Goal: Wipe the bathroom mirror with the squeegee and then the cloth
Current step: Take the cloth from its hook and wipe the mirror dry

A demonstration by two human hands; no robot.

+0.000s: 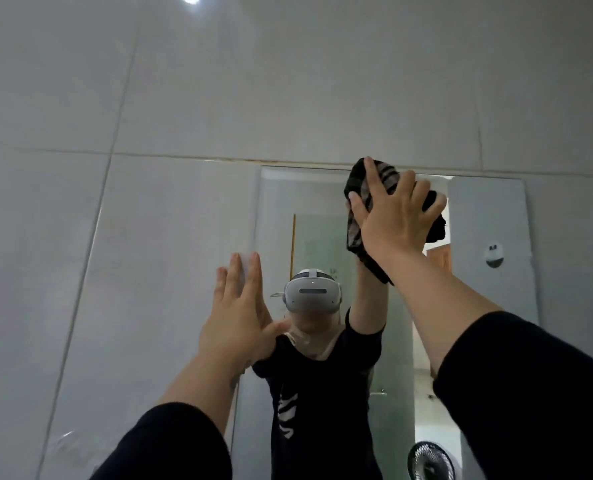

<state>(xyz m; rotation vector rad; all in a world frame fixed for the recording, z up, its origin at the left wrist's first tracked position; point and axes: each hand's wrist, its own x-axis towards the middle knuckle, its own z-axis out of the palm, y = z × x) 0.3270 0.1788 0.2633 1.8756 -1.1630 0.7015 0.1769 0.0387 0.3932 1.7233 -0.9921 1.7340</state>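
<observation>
So no readable writing anywhere, right hand [397,220] presses the dark striped cloth [360,216] flat against the mirror [489,216] top edge, left hand [239,313] spread empty below-left, fan [430,462] reflected underneath.

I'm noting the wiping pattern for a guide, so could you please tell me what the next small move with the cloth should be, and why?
Probably a sweep of the cloth sideways along the top edge of the mirror. The right hand presses the cloth flat at that upper edge, near the middle, so glass lies unwiped on either side and below. The left hand rests open at the mirror's left edge, seemingly as a brace.
</observation>
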